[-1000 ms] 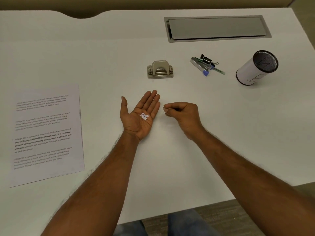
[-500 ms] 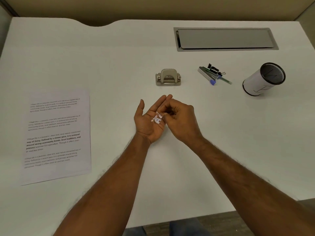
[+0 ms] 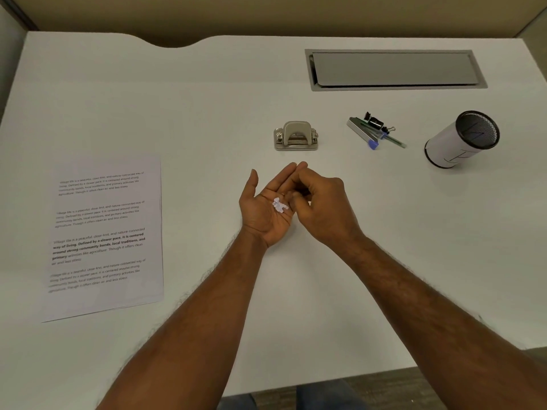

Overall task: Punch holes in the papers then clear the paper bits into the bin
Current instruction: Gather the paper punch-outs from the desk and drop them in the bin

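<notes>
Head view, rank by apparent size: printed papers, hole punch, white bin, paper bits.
1. printed papers
2. white bin
3. hole punch
4. paper bits, lying in the left hand palm
No close calls.

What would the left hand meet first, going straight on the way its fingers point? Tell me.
Likely the punch: the left hand points its fingers at it across bare desk, though the hand's height is unclear.

Right hand (image 3: 321,208) hold hidden, papers (image 3: 106,238) print unreadable

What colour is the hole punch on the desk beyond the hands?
The hole punch is a metallic silver-beige with shiny metal ends. The head view shows it best.
</notes>
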### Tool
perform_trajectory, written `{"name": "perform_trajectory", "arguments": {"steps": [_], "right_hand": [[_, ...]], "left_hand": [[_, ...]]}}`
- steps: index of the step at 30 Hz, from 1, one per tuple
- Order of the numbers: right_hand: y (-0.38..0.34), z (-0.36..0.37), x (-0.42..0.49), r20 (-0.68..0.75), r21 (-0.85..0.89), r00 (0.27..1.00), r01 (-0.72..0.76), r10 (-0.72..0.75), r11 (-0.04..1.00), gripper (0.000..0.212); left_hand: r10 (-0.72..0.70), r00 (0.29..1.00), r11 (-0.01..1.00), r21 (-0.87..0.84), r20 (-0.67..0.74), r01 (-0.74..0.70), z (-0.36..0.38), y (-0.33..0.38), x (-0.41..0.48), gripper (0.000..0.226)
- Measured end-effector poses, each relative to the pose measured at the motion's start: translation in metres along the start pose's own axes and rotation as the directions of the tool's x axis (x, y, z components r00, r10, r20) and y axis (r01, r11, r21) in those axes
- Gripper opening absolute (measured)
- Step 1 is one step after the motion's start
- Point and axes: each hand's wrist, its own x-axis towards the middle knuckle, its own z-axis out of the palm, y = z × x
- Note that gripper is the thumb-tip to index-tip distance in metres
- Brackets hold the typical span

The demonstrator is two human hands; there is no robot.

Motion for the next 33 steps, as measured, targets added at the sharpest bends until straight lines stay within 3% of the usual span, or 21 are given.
{"name": "perform_trajectory", "arguments": {"steps": [6,11,15,18,22,27,33], "right_hand": [[-0.004,0.000,0.002,0.060,-0.101,0.998,0.036,-0.030,0.994,0.012],[-0.005,-0.005,0.004,0.032,-0.043,0.999,-0.021,0.022,0.999,0.015],[-0.005,-0.016,0.004,-0.057,0.184,0.995,-0.073,0.085,0.980,0.020],[0.000,-0.024,0.004,-0.122,0.456,0.957,-0.181,0.262,0.871,0.016],[0.008,-0.033,-0.003,-0.076,0.703,0.865,-0.306,0.496,0.642,0.016],[0.019,-0.048,-0.021,0.009,0.865,0.800,-0.307,0.601,0.396,0.018],[0.034,-0.076,-0.044,-0.039,0.928,0.708,-0.237,0.705,0.289,0.016]], "left_hand": [[-0.013,1.000,1.000,0.015,-0.005,0.014,0.001,0.001,0.000,0.077],[-0.012,1.000,0.999,0.046,-0.011,0.013,0.001,0.003,0.001,0.074],[-0.014,0.999,0.998,0.057,-0.033,0.016,0.008,0.007,-0.001,0.072],[-0.045,0.999,0.998,0.037,-0.021,0.046,0.017,0.011,-0.004,0.075],[-0.096,0.995,0.995,0.024,0.013,0.096,0.029,0.013,-0.009,0.082],[-0.147,0.988,0.989,0.036,0.045,0.145,0.045,0.006,-0.010,0.086],[-0.212,0.973,0.976,0.068,0.092,0.206,0.079,-0.016,-0.002,0.086]]}}
